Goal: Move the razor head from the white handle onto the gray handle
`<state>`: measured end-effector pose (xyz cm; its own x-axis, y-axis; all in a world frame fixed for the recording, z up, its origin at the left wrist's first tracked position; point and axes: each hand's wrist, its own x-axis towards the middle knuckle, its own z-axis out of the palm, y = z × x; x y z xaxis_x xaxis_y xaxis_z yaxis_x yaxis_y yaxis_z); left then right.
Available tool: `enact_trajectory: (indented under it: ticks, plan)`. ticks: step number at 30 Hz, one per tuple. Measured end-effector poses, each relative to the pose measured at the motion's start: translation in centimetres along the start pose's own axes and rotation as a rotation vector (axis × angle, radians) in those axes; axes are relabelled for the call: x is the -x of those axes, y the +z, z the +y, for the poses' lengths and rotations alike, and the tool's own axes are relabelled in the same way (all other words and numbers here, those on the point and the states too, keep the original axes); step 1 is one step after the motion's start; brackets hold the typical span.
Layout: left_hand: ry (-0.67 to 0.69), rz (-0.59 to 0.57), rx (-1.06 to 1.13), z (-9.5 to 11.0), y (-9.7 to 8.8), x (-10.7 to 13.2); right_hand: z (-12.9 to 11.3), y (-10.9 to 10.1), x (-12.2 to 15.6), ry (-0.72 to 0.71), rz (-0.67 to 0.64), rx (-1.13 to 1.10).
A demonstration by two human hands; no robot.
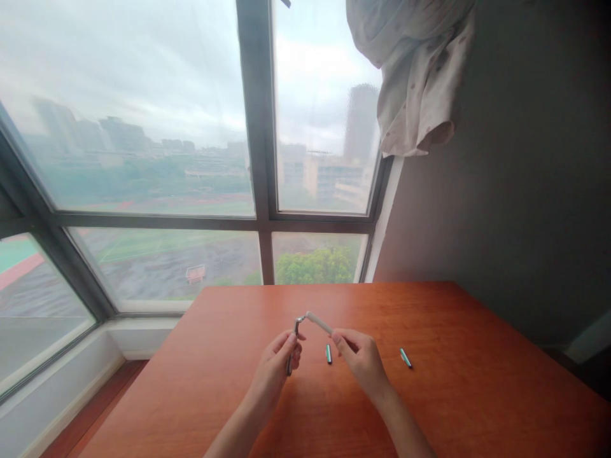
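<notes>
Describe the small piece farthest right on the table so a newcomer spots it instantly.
Find the reddish-brown table below the window. To the right of the right hand lies a small, slim teal-and-dark piece. It slants down to the right; its lookalike, between the hands, points nearly straight up the picture.

L grip [277, 364] & R grip [360, 357] bare; both forearms [403, 421] bare, narrowing twd wrists [383, 393].

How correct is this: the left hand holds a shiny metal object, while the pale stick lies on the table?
The pale stick is not lying on the table: the head view shows it in the right hand. The rest stands.
</notes>
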<state>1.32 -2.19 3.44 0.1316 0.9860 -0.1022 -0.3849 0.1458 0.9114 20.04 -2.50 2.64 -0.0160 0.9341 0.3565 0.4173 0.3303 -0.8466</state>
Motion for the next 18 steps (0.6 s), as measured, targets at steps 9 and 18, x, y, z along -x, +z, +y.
enact_trajectory:
  ticks: [9,18]
  plan:
    - [-0.02,-0.01,0.011,-0.24,-0.2,-0.26,-0.34,0.0,0.09,0.004,-0.041,0.002]
    - [-0.014,-0.008,-0.004,-0.15,-0.19,-0.19,-0.5,-0.07,0.04,-0.019,-0.045,0.015]
